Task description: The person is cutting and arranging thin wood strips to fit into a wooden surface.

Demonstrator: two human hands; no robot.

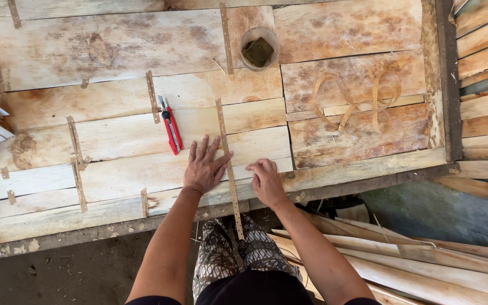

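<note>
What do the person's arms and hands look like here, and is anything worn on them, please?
Both arms are bare to the upper arm, where short dark sleeves begin. The left hand and right hand wear no gloves; no rings or watch show, though a thin band may circle the left wrist.

Plank worktable [114, 39], dirt floor [57, 271], daylight

One head-worn view, looking steeply down from close above.

The camera faces the plank tabletop [114, 51], which fills the picture from 9 to 3 o'clock. Both forearms enter from 6 o'clock, reaching toward the centre. The tabletop's near edge crosses low, with ground at 7 o'clock and stacked boards [425, 265] at 4 o'clock.
</note>
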